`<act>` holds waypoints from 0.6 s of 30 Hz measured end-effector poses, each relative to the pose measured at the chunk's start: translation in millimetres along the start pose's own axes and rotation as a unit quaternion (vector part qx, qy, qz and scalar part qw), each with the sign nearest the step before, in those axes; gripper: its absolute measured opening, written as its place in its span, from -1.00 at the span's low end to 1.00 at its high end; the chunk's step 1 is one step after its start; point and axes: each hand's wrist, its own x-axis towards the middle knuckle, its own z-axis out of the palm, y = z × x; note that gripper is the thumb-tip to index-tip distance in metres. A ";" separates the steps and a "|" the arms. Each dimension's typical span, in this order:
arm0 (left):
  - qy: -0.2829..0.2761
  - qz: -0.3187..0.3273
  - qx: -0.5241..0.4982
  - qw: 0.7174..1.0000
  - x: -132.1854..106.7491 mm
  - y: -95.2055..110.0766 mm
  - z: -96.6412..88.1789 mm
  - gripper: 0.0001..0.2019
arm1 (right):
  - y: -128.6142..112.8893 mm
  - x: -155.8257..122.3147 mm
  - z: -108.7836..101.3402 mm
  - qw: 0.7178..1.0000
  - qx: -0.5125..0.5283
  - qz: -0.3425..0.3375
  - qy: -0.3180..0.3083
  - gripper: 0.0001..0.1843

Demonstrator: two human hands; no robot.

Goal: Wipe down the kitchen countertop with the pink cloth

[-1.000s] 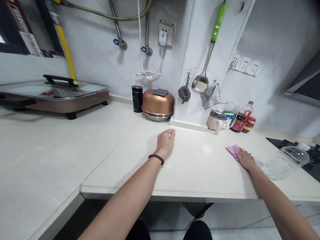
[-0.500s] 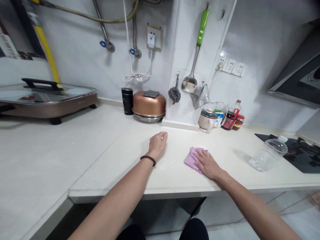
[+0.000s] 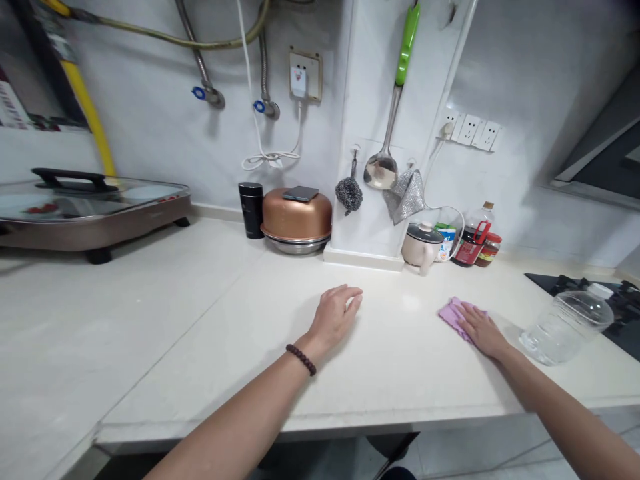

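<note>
no legible txt, brands or nos.

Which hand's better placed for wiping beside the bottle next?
Probably the right hand: it lies flat on the pink cloth, near the plastic bottle. The left hand has no cloth and is farther away.

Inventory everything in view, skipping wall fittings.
counter: 1, white, centre
cloth: 1, pink, right
large bottle: 1, clear, right
stove: 1, black, right
pan: 1, brown, left
canister: 1, black, back
dome: 1, copper, back
bowl: 1, silver, under dome
slab: 1, dark, atop dome
scourer: 1, grey, hanging
spatula: 1, silver/green, hanging
mesh: 1, silver, hanging
pot: 1, cream, back
packet: 1, multicoloured, back
sauce bottle: 1, dark, back
jar: 1, reddish, back
bracelet: 1, brown, centre
left hand: 1, bare, centre
right hand: 1, bare, on cloth
</note>
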 end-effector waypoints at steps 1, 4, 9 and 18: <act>-0.006 0.002 0.001 1.000 -2.4 2.8 1.1 -0.66 | 7.9 16.0 1.8 1.000 -0.011 0.020 0.001 -0.33; -0.028 0.000 0.002 1.000 -8.0 10.9 3.6 -0.67 | 20.7 64.1 1.4 0.997 -0.011 0.077 -0.013 -0.31; -0.067 -0.001 0.003 0.998 -12.2 22.4 1.7 -0.68 | 19.5 140.2 -6.7 0.990 0.022 0.140 -0.025 -0.27; -0.078 -0.017 0.020 0.997 -10.5 18.3 -4.4 -0.67 | 4.1 232.0 -4.0 0.990 0.044 0.130 -0.012 -0.26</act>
